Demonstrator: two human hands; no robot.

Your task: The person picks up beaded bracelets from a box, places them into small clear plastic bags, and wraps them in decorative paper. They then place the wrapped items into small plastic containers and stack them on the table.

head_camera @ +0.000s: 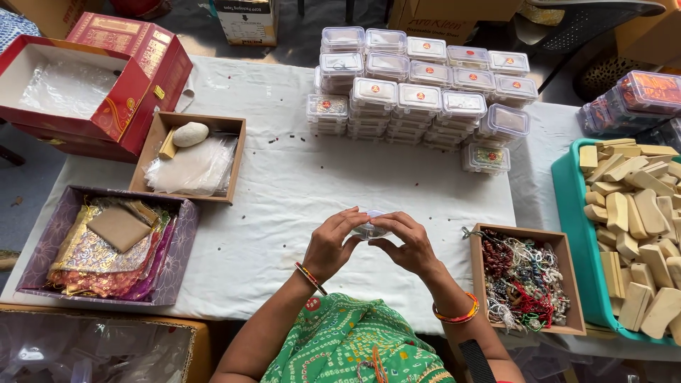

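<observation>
**Both hands on 1 small clear box**

The left hand (330, 245) and right hand (408, 245) meet above the worktop (284, 191), fingers (355, 216) pinched on a small clear box (369, 229) held between them, in front of the person. Behind it rises a stack of boxes (418, 92); a tray of threads (523, 280) sits just right. The grip looks light: a slip could drop the box onto the cloth, and a wide elbow might nudge the tray.
</observation>
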